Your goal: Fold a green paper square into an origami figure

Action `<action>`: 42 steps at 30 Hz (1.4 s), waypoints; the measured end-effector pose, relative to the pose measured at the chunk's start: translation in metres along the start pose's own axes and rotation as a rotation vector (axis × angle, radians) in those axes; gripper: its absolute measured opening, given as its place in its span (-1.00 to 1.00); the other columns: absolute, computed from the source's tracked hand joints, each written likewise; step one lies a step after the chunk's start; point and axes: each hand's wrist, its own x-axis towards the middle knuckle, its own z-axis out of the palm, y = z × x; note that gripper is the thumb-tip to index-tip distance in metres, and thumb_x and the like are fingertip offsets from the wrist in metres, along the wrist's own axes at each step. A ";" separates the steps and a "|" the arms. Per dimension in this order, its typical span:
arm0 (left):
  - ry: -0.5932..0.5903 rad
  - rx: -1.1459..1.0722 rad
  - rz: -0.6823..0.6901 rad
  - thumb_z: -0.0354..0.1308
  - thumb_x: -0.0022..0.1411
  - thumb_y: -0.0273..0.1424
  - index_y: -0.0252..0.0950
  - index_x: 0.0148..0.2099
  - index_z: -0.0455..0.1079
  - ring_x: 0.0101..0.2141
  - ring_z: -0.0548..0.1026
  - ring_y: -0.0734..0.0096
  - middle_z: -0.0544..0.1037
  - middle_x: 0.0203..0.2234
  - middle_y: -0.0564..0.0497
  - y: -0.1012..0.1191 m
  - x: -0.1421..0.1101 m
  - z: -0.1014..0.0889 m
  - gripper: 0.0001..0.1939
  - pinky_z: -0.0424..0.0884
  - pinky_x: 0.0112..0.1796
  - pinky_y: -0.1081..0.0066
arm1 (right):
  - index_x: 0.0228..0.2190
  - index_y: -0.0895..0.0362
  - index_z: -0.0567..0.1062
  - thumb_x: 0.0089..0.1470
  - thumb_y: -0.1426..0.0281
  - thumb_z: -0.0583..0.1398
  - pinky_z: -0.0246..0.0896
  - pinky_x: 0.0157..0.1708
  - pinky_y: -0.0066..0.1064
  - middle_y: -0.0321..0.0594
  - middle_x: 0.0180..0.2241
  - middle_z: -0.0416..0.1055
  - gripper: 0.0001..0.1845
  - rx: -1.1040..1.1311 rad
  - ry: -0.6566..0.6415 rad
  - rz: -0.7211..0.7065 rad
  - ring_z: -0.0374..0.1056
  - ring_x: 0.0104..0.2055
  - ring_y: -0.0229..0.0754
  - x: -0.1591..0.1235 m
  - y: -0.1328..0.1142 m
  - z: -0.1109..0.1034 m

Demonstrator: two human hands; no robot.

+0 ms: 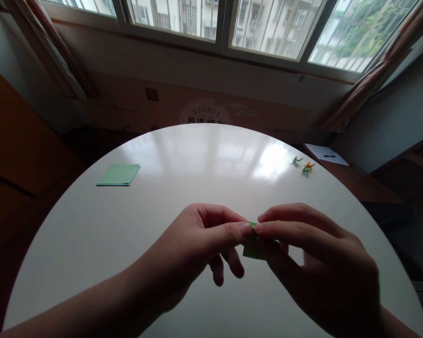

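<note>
A small folded piece of green paper (pixel 253 249) is held between both hands above the white round table (pixel 155 220). My left hand (pixel 204 239) pinches its upper edge between thumb and index finger, while the other fingers hang loosely below. From the right, my right hand (pixel 317 258) grips the same paper with its thumb and fingertips. The fingers of both hands nearly meet at the paper's top corner. Part of the paper is hidden behind the right thumb and fingers, so its full shape does not show.
A stack of light green paper squares (pixel 118 174) lies at the table's left. Near the right edge sit a small green folded paper figure (pixel 296 161) and an orange-and-green cluster of figures (pixel 307 168). Beyond, a brown surface holds a white sheet (pixel 326 154) with a pen.
</note>
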 end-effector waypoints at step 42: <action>0.329 0.472 0.421 0.27 0.24 -0.29 -0.29 -0.13 0.47 -0.32 0.48 0.35 0.56 -0.30 -0.02 -0.010 0.020 -0.019 -0.79 0.43 -0.51 0.51 | -0.32 0.14 0.55 0.06 0.46 0.30 0.28 -0.64 -0.51 -0.23 -0.44 0.49 -0.92 0.611 -0.158 0.744 0.44 -0.44 -0.19 -0.001 0.036 0.004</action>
